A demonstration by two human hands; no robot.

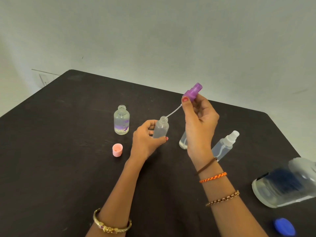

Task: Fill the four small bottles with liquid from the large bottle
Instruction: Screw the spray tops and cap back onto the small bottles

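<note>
A: Nearest, right?
B: Large clear plastic bottle (282, 187) lying on the dark bench (68, 168), blue cap (284, 226) beside.
A: Hands?
B: Left hand (145, 142) grips a small uncapped clear bottle (160, 128); right hand (200, 122) pinches its purple spray top (192, 91), tube tip at the neck.
A: Farther?
B: Open printed small bottle (121, 120).

dark brown-black table (68, 168) under a pale grey-green wall (153, 31); purple spray cap (192, 91) at centre; clear bottle (121, 120) with purple print left of centre; pink cap (117, 150) below it; blue cap (284, 227) at lower right; orange braided band (213, 177) on a wrist
</note>
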